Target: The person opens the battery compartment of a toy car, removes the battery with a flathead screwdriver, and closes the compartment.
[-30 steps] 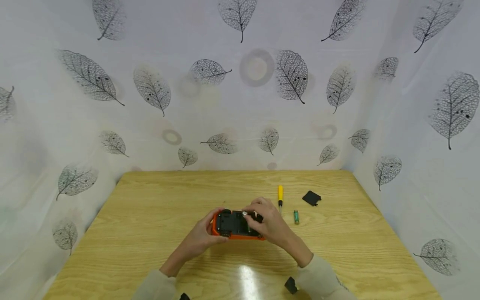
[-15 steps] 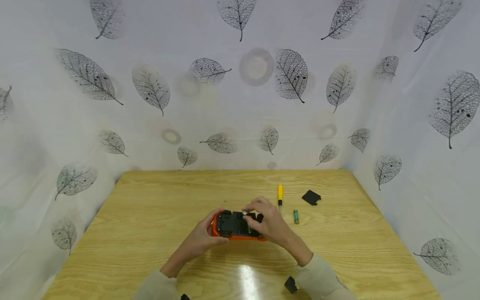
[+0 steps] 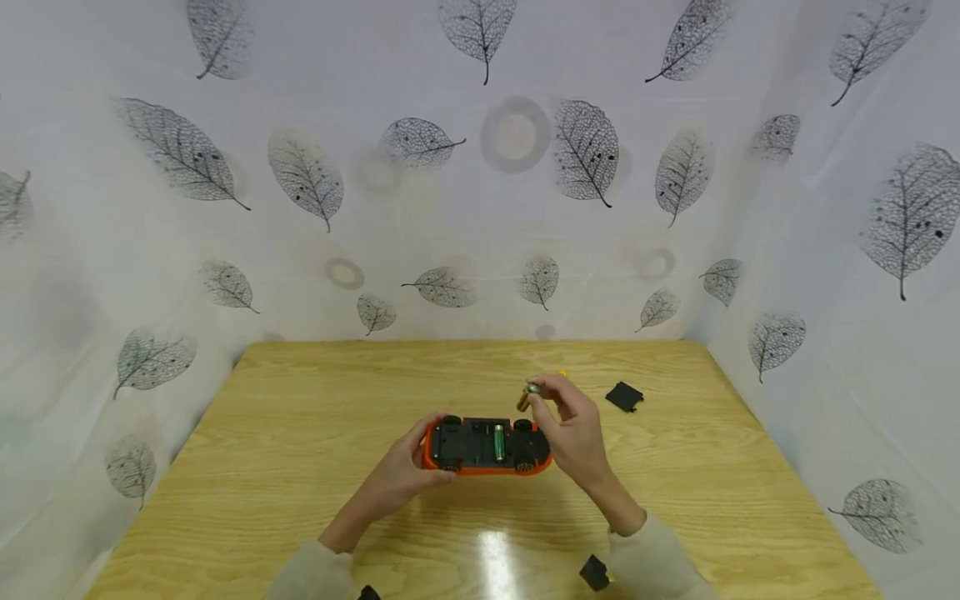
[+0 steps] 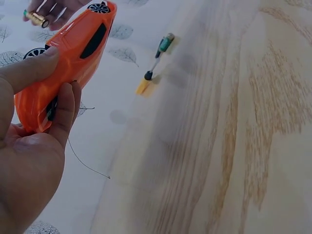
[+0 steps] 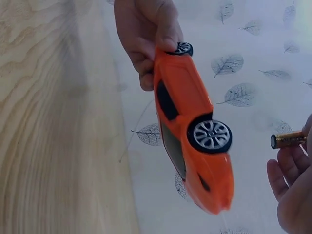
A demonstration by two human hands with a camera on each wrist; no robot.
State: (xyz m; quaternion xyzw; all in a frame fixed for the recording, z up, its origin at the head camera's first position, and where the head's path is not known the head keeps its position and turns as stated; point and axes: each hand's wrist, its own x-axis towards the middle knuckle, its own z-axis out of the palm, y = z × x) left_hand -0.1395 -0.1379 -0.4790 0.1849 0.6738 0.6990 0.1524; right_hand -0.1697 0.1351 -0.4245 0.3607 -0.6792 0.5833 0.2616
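Note:
My left hand grips the rear or front end of an orange toy car, turned with its black underside up in the head view. A green battery lies across the uncovered battery compartment. Between thumb and fingertips my right hand pinches another battery, gold with a green end, just above and beyond the car. Both wrist views show the car's orange side, and the right wrist view has the pinched battery apart from it.
A black battery cover lies at the back right of the wooden table. A yellow screwdriver and a loose green battery lie on the table, mostly hidden behind my right hand in the head view. A leaf-patterned curtain surrounds it.
My right hand has moved from over the compartment up and to the right, with a battery in its fingertips. The battery inside the compartment now shows fully. The left hand stays put.

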